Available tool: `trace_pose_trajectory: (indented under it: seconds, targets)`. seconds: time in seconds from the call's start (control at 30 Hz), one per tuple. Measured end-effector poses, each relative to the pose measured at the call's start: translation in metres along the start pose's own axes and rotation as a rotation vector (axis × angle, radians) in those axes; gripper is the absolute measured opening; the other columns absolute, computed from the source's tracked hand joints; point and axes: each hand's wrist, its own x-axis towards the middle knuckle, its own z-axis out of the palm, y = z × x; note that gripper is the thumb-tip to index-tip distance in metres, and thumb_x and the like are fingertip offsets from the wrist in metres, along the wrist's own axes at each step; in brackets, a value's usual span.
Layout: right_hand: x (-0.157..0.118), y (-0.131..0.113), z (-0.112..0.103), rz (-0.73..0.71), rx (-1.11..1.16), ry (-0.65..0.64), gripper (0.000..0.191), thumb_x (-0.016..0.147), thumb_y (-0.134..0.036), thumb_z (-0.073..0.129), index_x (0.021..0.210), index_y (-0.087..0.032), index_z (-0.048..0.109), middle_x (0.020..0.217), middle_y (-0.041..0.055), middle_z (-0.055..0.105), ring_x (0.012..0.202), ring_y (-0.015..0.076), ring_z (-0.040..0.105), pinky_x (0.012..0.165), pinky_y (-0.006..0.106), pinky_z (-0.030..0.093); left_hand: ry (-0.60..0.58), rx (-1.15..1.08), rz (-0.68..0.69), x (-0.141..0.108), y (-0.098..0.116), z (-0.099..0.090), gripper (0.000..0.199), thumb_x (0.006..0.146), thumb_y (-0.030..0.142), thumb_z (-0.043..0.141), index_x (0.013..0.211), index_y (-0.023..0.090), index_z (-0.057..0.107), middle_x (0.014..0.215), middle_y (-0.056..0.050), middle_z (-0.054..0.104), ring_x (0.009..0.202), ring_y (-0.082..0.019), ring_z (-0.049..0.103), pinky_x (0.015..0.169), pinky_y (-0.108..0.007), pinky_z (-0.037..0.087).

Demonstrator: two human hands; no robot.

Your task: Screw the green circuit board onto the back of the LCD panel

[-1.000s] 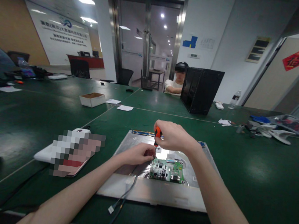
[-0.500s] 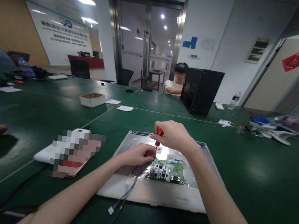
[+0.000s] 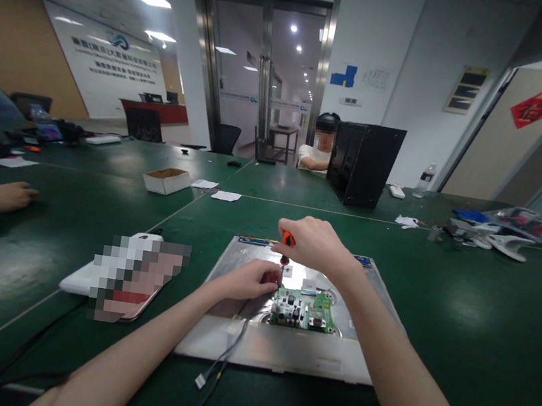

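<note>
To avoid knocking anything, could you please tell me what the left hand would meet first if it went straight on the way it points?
Probably the screwdriver, which stands right beside the left hand, then perhaps the green circuit board; depth there is hard to judge.

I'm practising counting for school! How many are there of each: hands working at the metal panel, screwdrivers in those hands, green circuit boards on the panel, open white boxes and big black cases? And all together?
Hands: 2 (left hand, right hand)
Held screwdriver: 1
Green circuit board: 1
Open white box: 1
Big black case: 1
Total: 6
</note>
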Motion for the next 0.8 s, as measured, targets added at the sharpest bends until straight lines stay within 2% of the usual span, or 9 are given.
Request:
trace_pose_trajectory:
  seconds: [0.13, 0.33, 0.47, 0.63, 0.8]
  targets:
    - [-0.0007, 0.0001, -0.0002, 0.008, 0.006, -0.016, 0.029, 0.088, -0.050, 0.052, 0.094, -0.022, 0.057, 0.087, 0.0061, 0.068, 0.078, 0.0206, 0.062, 0.055, 0.027, 0.029, -0.006, -0.014, -0.004, 0.0003, -0.0003, 0.0000, 0.006, 0.076, 0.019, 0.054, 0.079, 0.016, 0.058, 0.065, 0.002, 0.055, 0.062, -0.014, 0.050, 0.059, -0.024, 0.038]
    - [-0.0048, 0.0018, 0.0009, -0.039, 0.088, 0.013, 0.020, 0.079, -0.025, 0.056, 0.097, -0.020, 0.052, 0.096, 0.0050, 0.066, 0.078, 0.0191, 0.060, 0.054, 0.028, 0.028, -0.003, 0.000, -0.007, 0.0003, 0.0005, -0.0005, 0.006, 0.076, 0.017, 0.055, 0.080, 0.016, 0.059, 0.066, 0.002, 0.055, 0.061, -0.013, 0.050, 0.059, -0.023, 0.039]
    - [-0.0041, 0.0002, 0.0018, -0.044, 0.093, 0.001, 0.021, 0.078, -0.021, 0.052, 0.099, -0.020, 0.052, 0.093, 0.0052, 0.067, 0.076, 0.0186, 0.059, 0.054, 0.028, 0.027, -0.002, 0.017, -0.012, 0.0002, 0.0009, -0.0003, 0.006, 0.076, 0.018, 0.055, 0.079, 0.016, 0.059, 0.066, 0.002, 0.055, 0.061, -0.013, 0.050, 0.058, -0.023, 0.038]
    - [-0.0010, -0.0010, 0.0020, -0.033, 0.053, -0.003, 0.021, 0.082, -0.031, 0.057, 0.100, -0.023, 0.053, 0.087, 0.0037, 0.067, 0.074, 0.0187, 0.060, 0.052, 0.027, 0.025, -0.002, 0.008, -0.018, 0.0006, -0.0006, 0.0004, 0.007, 0.076, 0.021, 0.054, 0.079, 0.016, 0.059, 0.065, 0.002, 0.055, 0.061, -0.014, 0.050, 0.057, -0.023, 0.038]
    - [0.0000, 0.0008, 0.0017, -0.006, 0.013, -0.004, 0.024, 0.084, -0.046, 0.057, 0.092, -0.024, 0.058, 0.083, 0.0042, 0.067, 0.073, 0.0194, 0.060, 0.052, 0.027, 0.025, -0.003, -0.011, -0.015, 0.0001, 0.0004, -0.0004, 0.008, 0.076, 0.021, 0.054, 0.080, 0.017, 0.059, 0.064, 0.002, 0.056, 0.062, -0.015, 0.051, 0.059, -0.024, 0.038]
